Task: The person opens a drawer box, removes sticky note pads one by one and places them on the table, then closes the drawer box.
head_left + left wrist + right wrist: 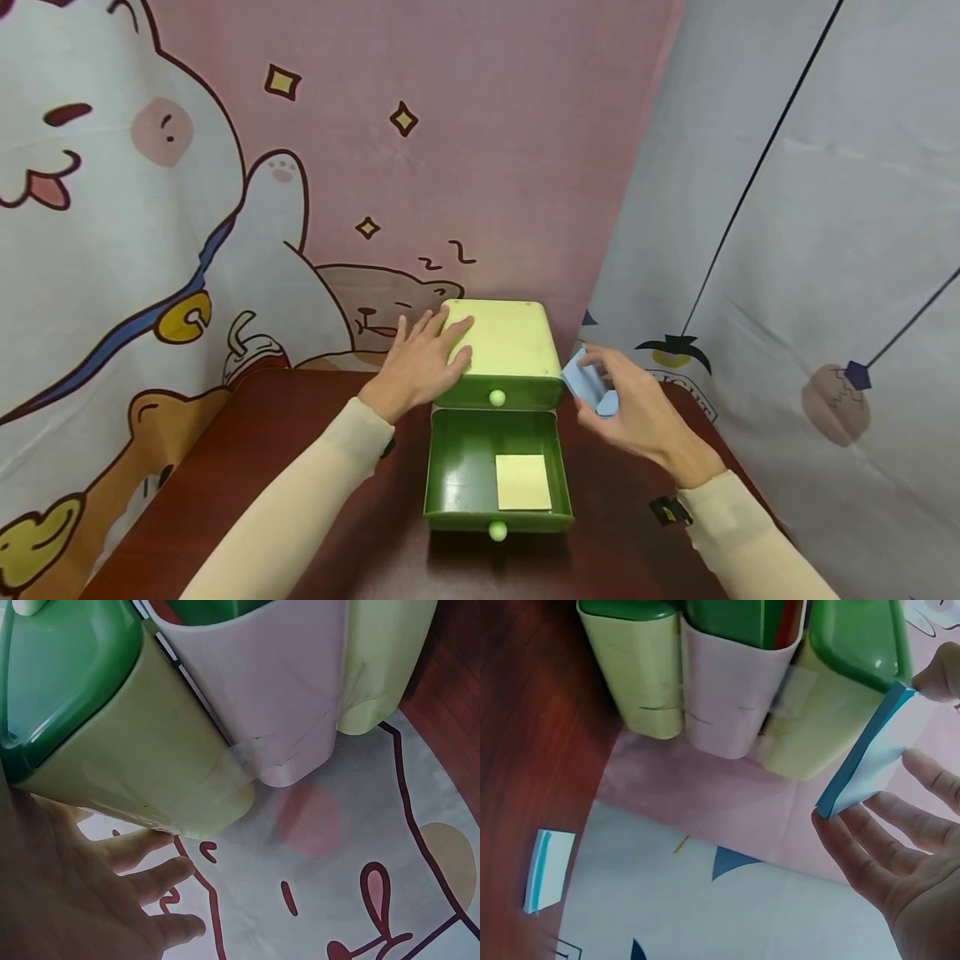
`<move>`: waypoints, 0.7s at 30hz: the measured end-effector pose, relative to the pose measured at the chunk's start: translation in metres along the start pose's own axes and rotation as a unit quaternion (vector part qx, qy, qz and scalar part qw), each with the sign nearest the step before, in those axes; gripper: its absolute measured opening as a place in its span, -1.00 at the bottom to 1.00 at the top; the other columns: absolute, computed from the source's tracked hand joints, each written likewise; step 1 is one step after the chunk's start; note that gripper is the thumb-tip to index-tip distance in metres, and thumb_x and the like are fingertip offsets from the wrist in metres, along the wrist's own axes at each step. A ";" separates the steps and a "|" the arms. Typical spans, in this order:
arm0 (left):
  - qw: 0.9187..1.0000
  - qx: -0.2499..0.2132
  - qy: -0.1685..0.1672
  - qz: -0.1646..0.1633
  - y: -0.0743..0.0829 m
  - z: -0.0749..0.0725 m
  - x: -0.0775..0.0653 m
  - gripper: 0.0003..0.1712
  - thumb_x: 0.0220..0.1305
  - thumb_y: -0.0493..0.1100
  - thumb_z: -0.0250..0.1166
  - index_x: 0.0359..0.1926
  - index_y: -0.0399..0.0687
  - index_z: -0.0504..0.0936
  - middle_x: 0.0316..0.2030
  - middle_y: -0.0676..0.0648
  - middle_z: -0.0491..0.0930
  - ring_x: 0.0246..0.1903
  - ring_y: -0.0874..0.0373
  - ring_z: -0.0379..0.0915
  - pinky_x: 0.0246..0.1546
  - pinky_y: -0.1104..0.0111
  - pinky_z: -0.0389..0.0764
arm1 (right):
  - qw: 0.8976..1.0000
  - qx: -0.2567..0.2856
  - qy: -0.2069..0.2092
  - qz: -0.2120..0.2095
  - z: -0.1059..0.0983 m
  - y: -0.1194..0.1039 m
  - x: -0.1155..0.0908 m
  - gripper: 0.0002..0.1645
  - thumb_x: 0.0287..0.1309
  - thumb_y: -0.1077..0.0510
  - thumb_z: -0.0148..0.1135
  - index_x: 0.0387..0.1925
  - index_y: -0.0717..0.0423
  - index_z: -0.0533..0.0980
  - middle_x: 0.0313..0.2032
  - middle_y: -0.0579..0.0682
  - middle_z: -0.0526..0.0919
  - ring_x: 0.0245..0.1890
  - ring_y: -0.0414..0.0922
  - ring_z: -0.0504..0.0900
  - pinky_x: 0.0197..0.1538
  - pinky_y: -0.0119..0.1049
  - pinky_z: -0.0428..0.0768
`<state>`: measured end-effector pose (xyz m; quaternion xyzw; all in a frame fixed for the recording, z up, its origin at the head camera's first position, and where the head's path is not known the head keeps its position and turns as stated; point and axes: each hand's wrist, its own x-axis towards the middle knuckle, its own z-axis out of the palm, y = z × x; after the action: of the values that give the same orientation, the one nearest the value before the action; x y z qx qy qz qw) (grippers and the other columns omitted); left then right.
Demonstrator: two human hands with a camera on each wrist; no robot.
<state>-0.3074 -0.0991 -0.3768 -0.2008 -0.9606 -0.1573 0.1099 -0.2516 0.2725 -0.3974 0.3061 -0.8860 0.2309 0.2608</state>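
A small drawer unit (504, 333) with a pale yellow top stands on the table. Its middle drawer (461, 475) is pulled out, and a yellow sticky note pad (522, 482) lies inside toward the right. My left hand (418, 367) rests on the left part of the unit's top with fingers spread. Beside the unit's right front corner, my right hand (630, 408) pinches a blue sticky note pad (866, 757) by its edges, thumb on one side and fingers on the other. In the right wrist view, another blue-edged pad (549, 870) lies on the table.
The dark red-brown table (337, 492) extends on both sides of the unit. A printed cloth (525, 150) with cartoon animals hangs close behind it. Round green knobs (497, 531) stick out from the drawer fronts.
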 end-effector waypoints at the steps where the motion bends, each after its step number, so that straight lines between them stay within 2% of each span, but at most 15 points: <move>1: 1.000 -0.001 0.000 0.000 0.000 0.000 0.000 -0.20 0.81 0.38 -0.18 0.89 0.40 0.24 0.91 -0.18 0.07 0.90 -0.32 -0.02 0.87 -0.46 -0.22 | 1.000 -0.001 0.003 0.002 0.000 0.002 -0.001 -0.32 0.21 0.15 0.63 0.32 0.20 0.61 0.45 0.22 0.72 0.02 0.03 0.84 -0.01 0.09 0.95; 7: 1.000 -0.004 0.000 0.001 0.001 0.000 0.000 -0.21 0.81 0.37 -0.17 0.88 0.39 0.26 0.91 -0.18 0.06 0.90 -0.33 -0.02 0.88 -0.44 -0.25 | 1.000 -0.015 0.024 0.006 0.005 0.013 -0.007 -0.36 0.19 0.14 0.63 0.28 0.19 0.67 0.42 0.23 0.75 -0.04 0.00 0.85 -0.10 -0.03 0.93; 12: 1.000 -0.001 0.003 0.002 0.000 0.002 0.000 -0.20 0.81 0.37 -0.18 0.88 0.38 0.26 0.91 -0.18 0.07 0.90 -0.32 -0.01 0.88 -0.45 -0.22 | 0.999 -0.017 0.039 0.014 0.010 0.024 -0.013 -0.40 0.17 0.15 0.64 0.24 0.21 0.70 0.38 0.28 0.76 -0.07 0.05 0.85 -0.18 0.01 0.91; 18: 1.000 -0.004 0.004 0.002 0.001 0.002 0.000 -0.21 0.82 0.36 -0.16 0.88 0.38 0.26 0.91 -0.18 0.07 0.89 -0.33 0.00 0.88 -0.45 -0.22 | 0.997 -0.036 0.056 0.033 0.016 0.039 -0.023 -0.42 0.13 0.12 0.66 0.20 0.18 0.76 0.28 0.21 0.79 -0.07 0.09 0.81 -0.24 -0.21 0.75; 21: 1.000 -0.003 0.004 0.002 0.000 0.002 0.000 -0.21 0.81 0.36 -0.16 0.88 0.38 0.26 0.91 -0.18 0.07 0.89 -0.34 0.00 0.88 -0.45 -0.24 | 0.996 -0.045 0.062 0.040 0.020 0.046 -0.027 -0.43 0.12 0.11 0.66 0.18 0.17 0.78 0.24 0.18 0.79 -0.08 0.10 0.80 -0.24 -0.22 0.69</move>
<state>-0.3076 -0.0983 -0.3781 -0.2027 -0.9593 -0.1610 0.1132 -0.2701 0.3052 -0.4400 0.2433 -0.8892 0.2191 0.3196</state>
